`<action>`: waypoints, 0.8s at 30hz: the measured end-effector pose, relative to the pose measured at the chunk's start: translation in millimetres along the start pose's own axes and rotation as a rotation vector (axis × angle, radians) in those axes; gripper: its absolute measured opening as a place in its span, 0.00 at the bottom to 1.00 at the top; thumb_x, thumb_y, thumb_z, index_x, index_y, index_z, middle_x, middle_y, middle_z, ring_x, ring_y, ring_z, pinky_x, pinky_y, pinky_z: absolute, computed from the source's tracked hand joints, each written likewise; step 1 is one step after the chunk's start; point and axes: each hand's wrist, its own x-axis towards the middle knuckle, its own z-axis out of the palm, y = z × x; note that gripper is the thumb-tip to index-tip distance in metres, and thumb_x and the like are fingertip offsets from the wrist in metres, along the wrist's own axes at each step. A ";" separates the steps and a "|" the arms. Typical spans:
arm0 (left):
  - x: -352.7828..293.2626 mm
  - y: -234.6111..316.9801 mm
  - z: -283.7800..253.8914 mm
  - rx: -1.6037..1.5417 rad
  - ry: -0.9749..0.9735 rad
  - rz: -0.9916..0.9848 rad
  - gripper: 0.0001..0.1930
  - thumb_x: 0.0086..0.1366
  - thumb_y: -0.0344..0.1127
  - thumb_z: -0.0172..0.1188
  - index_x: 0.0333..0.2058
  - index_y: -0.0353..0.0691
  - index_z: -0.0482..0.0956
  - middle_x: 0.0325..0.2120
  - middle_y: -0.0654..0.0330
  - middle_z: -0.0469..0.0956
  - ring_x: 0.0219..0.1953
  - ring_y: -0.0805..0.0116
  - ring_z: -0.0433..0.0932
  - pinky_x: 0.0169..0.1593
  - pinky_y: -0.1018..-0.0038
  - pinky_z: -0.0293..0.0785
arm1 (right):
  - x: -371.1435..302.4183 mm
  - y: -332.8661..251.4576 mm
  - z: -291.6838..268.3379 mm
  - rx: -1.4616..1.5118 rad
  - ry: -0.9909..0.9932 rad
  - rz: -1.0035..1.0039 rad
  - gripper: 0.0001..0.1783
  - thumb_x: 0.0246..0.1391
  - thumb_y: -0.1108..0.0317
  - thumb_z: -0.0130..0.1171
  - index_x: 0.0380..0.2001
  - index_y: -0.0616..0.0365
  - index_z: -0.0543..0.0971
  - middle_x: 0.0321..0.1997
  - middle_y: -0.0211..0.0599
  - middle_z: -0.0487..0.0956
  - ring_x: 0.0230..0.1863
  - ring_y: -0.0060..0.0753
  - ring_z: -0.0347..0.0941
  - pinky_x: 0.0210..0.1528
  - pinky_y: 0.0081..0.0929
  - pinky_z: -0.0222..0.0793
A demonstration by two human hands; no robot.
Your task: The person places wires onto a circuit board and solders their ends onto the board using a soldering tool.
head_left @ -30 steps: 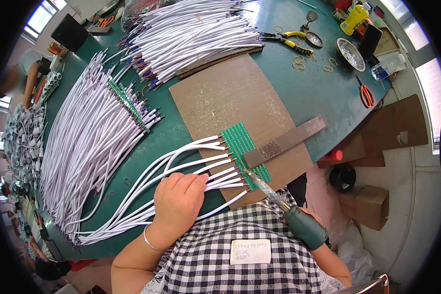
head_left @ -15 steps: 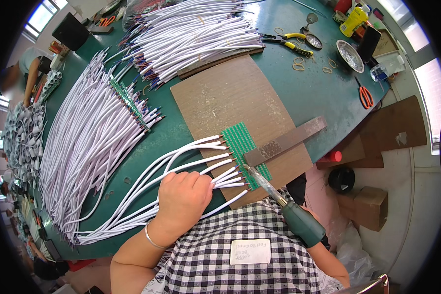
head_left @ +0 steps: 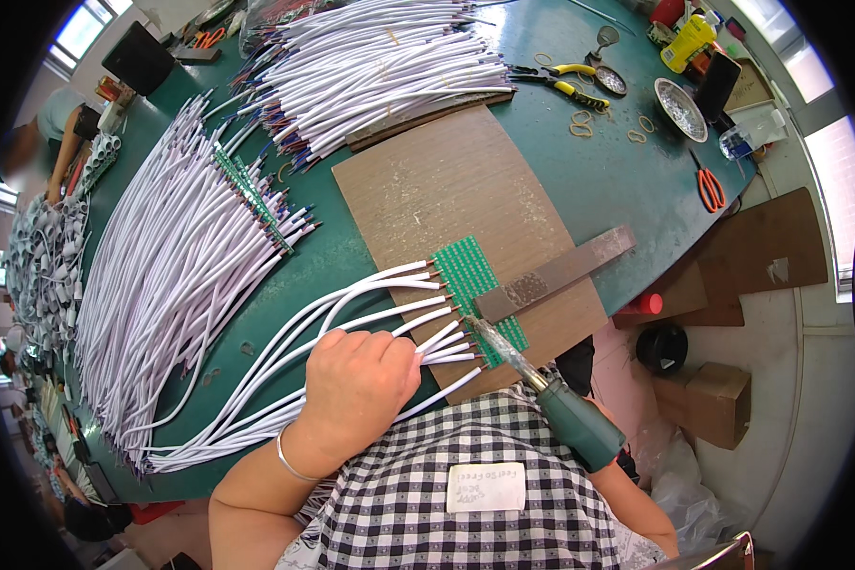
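My left hand is closed around a white cable close to its end, beside a green circuit board. Several more white cables run from the left, their ends lined up along the board's left edge. In my right hand, mostly hidden behind the dark green handle, is a soldering iron. Its tip points up and left onto the board's left edge, by the cable ends. A flat metal bar lies across the board's right part. Beneath them is a brown wooden board.
Bundled white cables with strips of green boards cover the left; another pile lies at the back. Yellow-handled pliers, rubber bands, a metal dish and orange-handled scissors lie at right. A person's arm shows far left.
The soldering iron has shifted slightly left, its tip still over the board's left edge. My left hand has edged a little to the right along the cable ends.
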 end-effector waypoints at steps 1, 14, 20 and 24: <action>0.9 -0.1 -0.6 0.006 0.004 0.010 0.08 0.49 0.32 0.64 0.20 0.43 0.72 0.16 0.63 0.69 0.21 0.63 0.71 0.28 0.67 0.62 | -0.3 -0.2 -0.4 0.002 -0.005 -0.029 0.17 0.51 0.72 0.60 0.45 0.61 0.74 0.38 0.37 0.82 0.37 0.30 0.80 0.40 0.22 0.75; 2.9 -0.7 -3.1 0.041 -0.028 0.036 0.08 0.49 0.34 0.64 0.19 0.44 0.72 0.16 0.63 0.69 0.21 0.63 0.71 0.29 0.68 0.63 | -6.2 15.8 2.1 -0.090 0.052 -0.099 0.22 0.46 0.73 0.63 0.46 0.64 0.73 0.37 0.39 0.81 0.37 0.35 0.80 0.39 0.24 0.75; 5.5 -0.4 -6.3 0.068 -0.056 0.043 0.08 0.48 0.34 0.65 0.19 0.44 0.72 0.16 0.63 0.70 0.21 0.63 0.72 0.29 0.67 0.64 | -2.7 6.2 -0.1 -0.185 0.013 -0.124 0.19 0.46 0.74 0.63 0.44 0.64 0.75 0.36 0.37 0.81 0.36 0.33 0.80 0.39 0.23 0.75; 6.3 -0.5 -6.5 0.062 -0.032 0.043 0.09 0.48 0.33 0.65 0.19 0.44 0.72 0.16 0.63 0.70 0.21 0.63 0.72 0.29 0.67 0.64 | -0.2 -14.5 -0.9 0.021 0.135 -0.062 0.15 0.48 0.71 0.62 0.40 0.64 0.77 0.34 0.37 0.81 0.34 0.28 0.80 0.37 0.23 0.75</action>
